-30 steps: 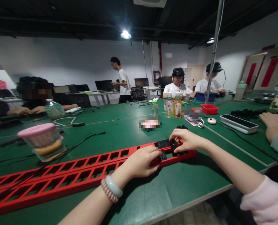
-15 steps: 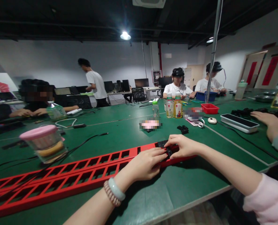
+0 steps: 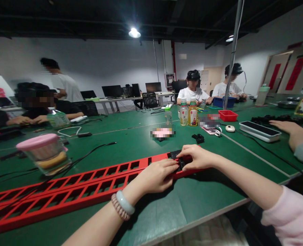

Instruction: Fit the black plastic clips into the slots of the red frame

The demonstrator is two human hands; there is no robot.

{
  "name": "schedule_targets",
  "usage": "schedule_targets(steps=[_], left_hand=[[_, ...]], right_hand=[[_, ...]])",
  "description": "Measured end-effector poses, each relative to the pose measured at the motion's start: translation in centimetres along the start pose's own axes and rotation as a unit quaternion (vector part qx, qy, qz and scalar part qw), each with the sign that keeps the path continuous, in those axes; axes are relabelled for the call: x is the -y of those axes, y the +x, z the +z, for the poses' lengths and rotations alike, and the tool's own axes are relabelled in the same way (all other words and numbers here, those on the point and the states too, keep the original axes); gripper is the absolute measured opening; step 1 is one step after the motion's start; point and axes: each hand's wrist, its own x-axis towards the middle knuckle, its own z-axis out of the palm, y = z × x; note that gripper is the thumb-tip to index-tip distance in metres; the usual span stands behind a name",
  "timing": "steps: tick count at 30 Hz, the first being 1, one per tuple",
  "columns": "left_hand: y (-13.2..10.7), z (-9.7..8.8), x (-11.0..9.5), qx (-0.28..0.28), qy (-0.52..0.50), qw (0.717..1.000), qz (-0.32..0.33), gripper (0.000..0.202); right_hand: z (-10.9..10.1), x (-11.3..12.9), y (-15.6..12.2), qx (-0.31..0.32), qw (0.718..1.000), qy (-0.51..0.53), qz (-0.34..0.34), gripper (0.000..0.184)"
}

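A long red slotted frame (image 3: 100, 186) lies slantwise across the table, with rows of rectangular openings. Near its right end sits a small black part (image 3: 181, 164). My right hand (image 3: 199, 158) reaches in from the right, its thumb and fingers closed around this black part. From the near side, my left hand (image 3: 156, 176) lies over the frame, fingers stretched out and their tips at the black part; its thumb is mostly hidden. Beside my right fingers, another black piece (image 3: 175, 154) rests in the frame. The parts' exact kind cannot be made out.
Beyond the frame are a loose black piece (image 3: 198, 138), drink bottles (image 3: 192, 112), a red bin (image 3: 228, 115) and a white device (image 3: 259, 131). A pink-lidded container (image 3: 45, 153) stands left; a black cable (image 3: 90, 154) crosses the frame. At right, a co-worker's hand (image 3: 287, 128) touches black parts.
The view has shifted slightly. Both my hands stay at the black part with nearly the same hold. In the background, a standing person has moved left.
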Motion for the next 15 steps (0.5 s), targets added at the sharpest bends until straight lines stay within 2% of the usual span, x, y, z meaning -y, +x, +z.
schedule_targets(steps=[15], left_hand=[[-0.06,-0.06,-0.16,-0.002,-0.005,1.000,-0.016,0.038]], right_hand=[[-0.01,0.49,-0.10,0.021,1.000,0.002,-0.009,0.044]])
